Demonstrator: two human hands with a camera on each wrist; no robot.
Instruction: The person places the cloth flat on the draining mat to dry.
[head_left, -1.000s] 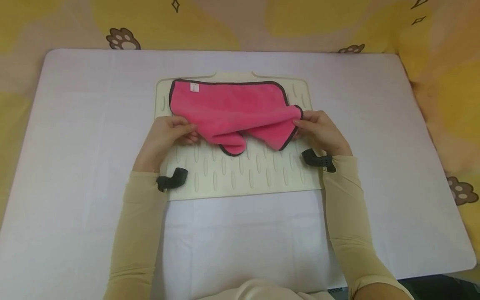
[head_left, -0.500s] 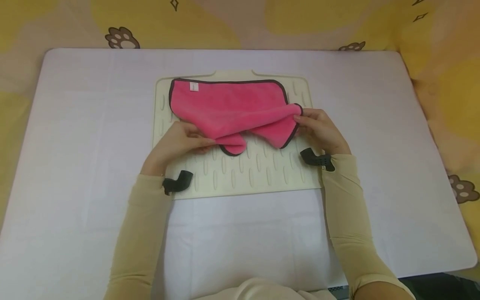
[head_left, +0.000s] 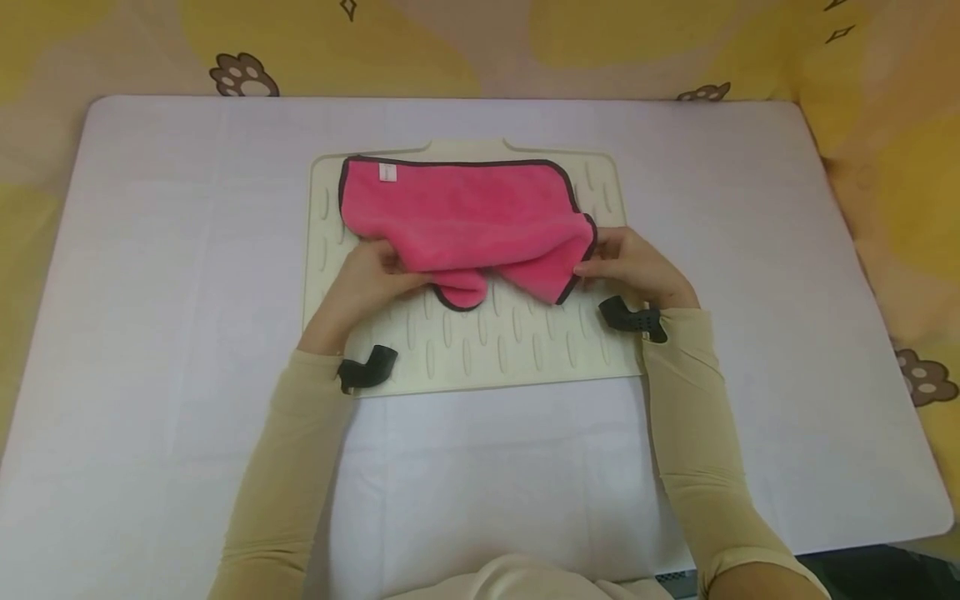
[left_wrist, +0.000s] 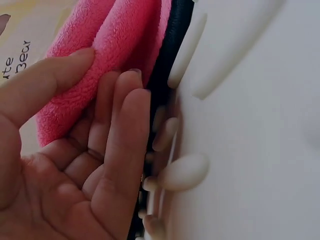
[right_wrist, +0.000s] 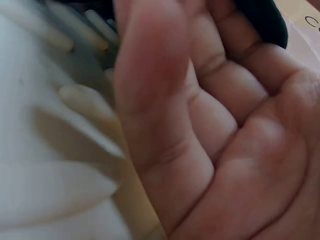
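Observation:
A pink towel [head_left: 465, 200] with dark edging and a white tag lies partly folded on a cream ridged mat [head_left: 465, 362]. At the towel's left front, my left hand [head_left: 363, 287] pinches the folded cloth. In the left wrist view the thumb presses on top of the pink fluffy cloth [left_wrist: 107, 50], with fingers [left_wrist: 127, 135] beneath it. My right hand [head_left: 637, 267] holds the towel's right edge, thumb on the cloth and the other fingers behind. The right wrist view shows mostly the right hand [right_wrist: 240, 125], with a piece of the dark edging at the top.
A white-covered table [head_left: 495, 467] lies under the mat. A yellow patterned cloth [head_left: 495, 50] with paw prints hangs behind it and along the right side. A small black wrist device sits on each sleeve, the left one [head_left: 367, 368] and the right one [head_left: 632, 318].
My left hand has slid right and slightly down along the fold. My right hand has shifted its hold slightly lower, and the raised right corner has come down.

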